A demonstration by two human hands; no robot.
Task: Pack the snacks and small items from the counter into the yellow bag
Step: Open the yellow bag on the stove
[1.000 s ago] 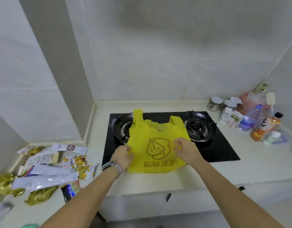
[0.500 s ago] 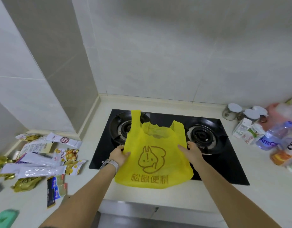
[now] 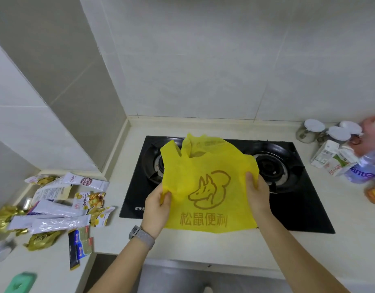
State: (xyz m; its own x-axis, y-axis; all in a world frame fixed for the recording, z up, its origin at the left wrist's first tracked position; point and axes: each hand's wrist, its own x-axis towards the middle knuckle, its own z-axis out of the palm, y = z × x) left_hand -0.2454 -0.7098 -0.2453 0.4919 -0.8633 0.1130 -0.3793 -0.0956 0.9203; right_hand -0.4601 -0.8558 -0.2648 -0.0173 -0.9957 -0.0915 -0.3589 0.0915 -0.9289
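A yellow bag [image 3: 205, 166] with a brown squirrel print lies over the front of the black gas hob [image 3: 288, 210], its handles pointing away from me. My left hand [image 3: 158, 205] pinches the bag's left edge and my right hand [image 3: 256, 192] grips its right edge. Several snack packets [image 3: 61, 208], white, gold and blue, lie in a loose heap on the lower counter at the left, apart from both hands.
White-lidded jars [image 3: 313, 129], small cartons [image 3: 330, 155] and a blurred water bottle [image 3: 366, 168] crowd the right end of the counter [image 3: 203, 246]. A green item [image 3: 20, 283] sits at the bottom left. Tiled walls close the back and the left corner.
Both hands have shifted on the bag, and its top has crumpled and spread wider. The view has swung left and lower, bringing the snack heap closer.
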